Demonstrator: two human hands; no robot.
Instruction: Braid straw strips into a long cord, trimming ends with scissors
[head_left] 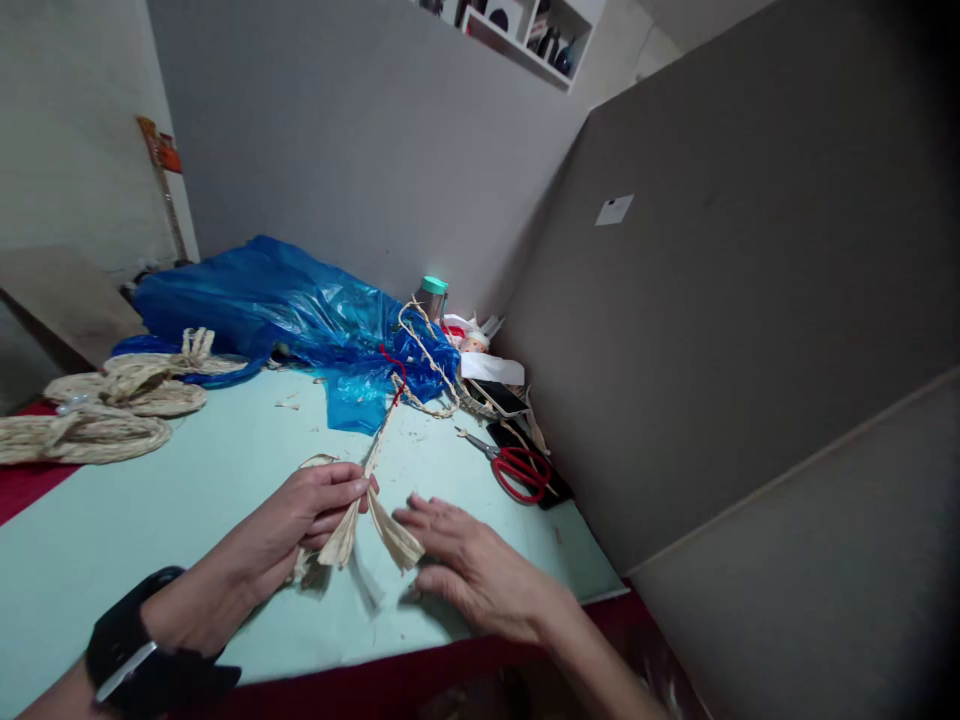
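Left fingers (pixel 343 494) pinch a slim braid (pixel 378 446) with flared, papery ends (pixel 397 540).

Braid (pixel 381 437): thin, straw-coloured, slanting over the bench (pixel 247 435), far end looped against blue plastic (pixel 285 290)
Strips (pixel 342 540): flat, unbraided, splayed at the braid's near end

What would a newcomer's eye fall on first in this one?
Most likely the crumpled blue plastic, heaped across the back left of the pale tabletop. Then the red-handled scissors, lying near its right edge. Nearer the viewer, the left hand pinches a braided cord, one loose end fanning toward the open right hand.
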